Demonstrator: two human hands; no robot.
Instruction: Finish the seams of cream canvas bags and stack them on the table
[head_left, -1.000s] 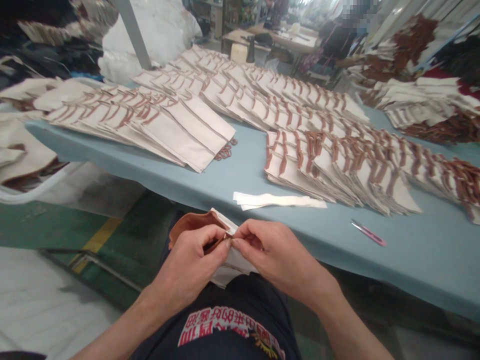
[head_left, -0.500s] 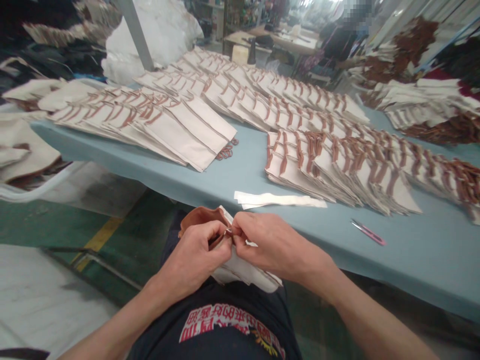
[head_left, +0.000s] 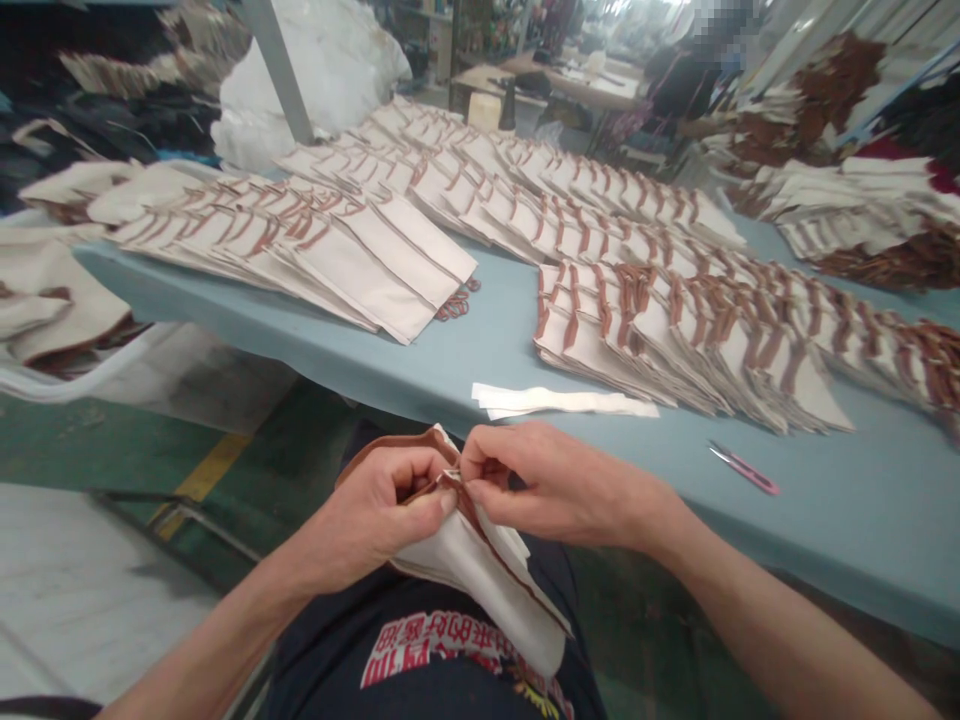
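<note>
Over my lap I hold a cream fabric piece with brown trim (head_left: 487, 580). My left hand (head_left: 375, 510) is closed on its upper edge, thumb and fingers pinching the brown trim. Right against it, my right hand (head_left: 555, 485) pinches the same edge with closed fingers. The lower part of the fabric piece hangs down over my dark shirt. A strip of white paper (head_left: 562, 400) lies on the blue table (head_left: 862, 500) just beyond my hands.
Long overlapping rows of cream pieces with brown straps (head_left: 675, 330) cover the table. A pink thread snipper (head_left: 742, 468) lies at the right near the front edge. More fabric heaps (head_left: 862, 220) sit far right. A person works at the back.
My hands stayed pinched together and rose slightly. The fabric piece has unfolded and now hangs further down over my shirt.
</note>
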